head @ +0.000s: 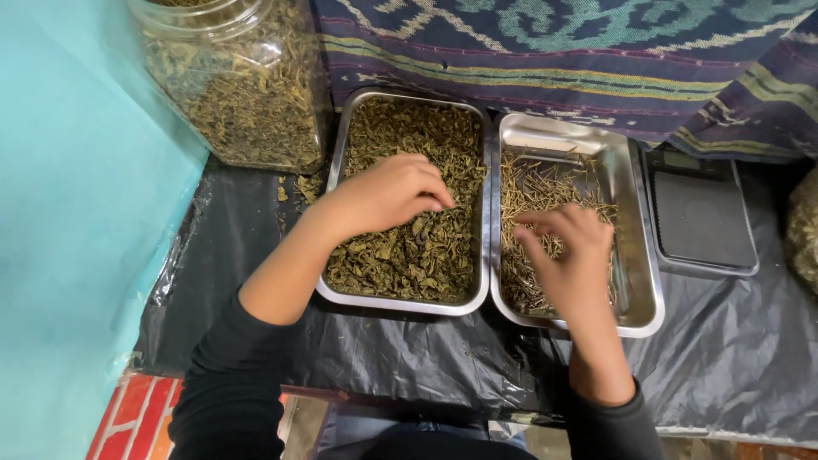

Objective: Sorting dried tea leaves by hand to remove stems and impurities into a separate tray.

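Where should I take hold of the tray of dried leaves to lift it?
Grip the leaf tray by its rolled rim at the near edge and the outer left edge. Those are free: the stem tray abuts its right side, the jar crowds the far corner, and the left hand covers the middle.

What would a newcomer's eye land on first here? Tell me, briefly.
First, the two steel trays side by side at the centre: the left tray is heaped with dried green leaves, and the left hand rests on them. The right tray holds thin pale stems, with the right hand over them, its fingers pinching at them. A big clear jar of leaves stands at the upper left.
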